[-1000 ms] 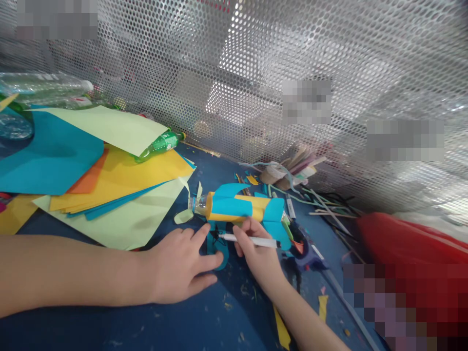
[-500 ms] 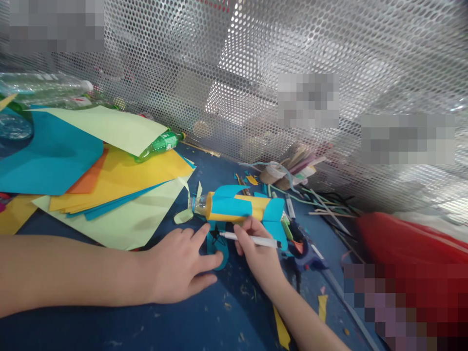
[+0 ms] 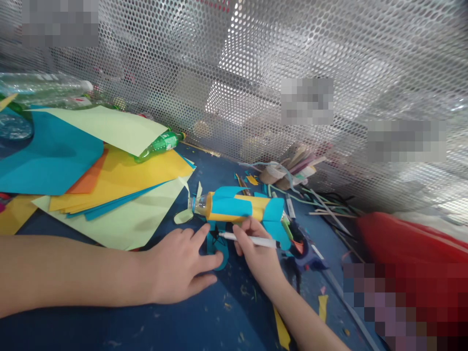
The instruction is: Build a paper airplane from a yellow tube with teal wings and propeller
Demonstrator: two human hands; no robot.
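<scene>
A white marker pen (image 3: 252, 239) is pinched in my right hand (image 3: 258, 251), its tip on a small blue paper piece (image 3: 221, 261). Black lines in a star-like shape show on that paper. My left hand (image 3: 186, 265) rests with fingers spread, the index and another fingertip pressing the paper's left and lower edges. Just beyond both hands lies a plastic bottle (image 3: 200, 205) on its side, wrapped in yellow and blue paper (image 3: 234, 205) with blue fins. A pale green strip hangs by its neck.
Coloured paper sheets (image 3: 139, 170) pile up at the left, with a green bottle (image 3: 161, 146) on them. Clear bottles (image 3: 44, 85) lie behind. A perforated metal screen (image 3: 175, 58) closes off the back. Sticks and cords (image 3: 321, 200), a glue gun (image 3: 309, 256) and red fabric (image 3: 413, 248) are rightward.
The marker's rear end has tilted very slightly, while its tip stays on the blue paper. My left hand stays in place.
</scene>
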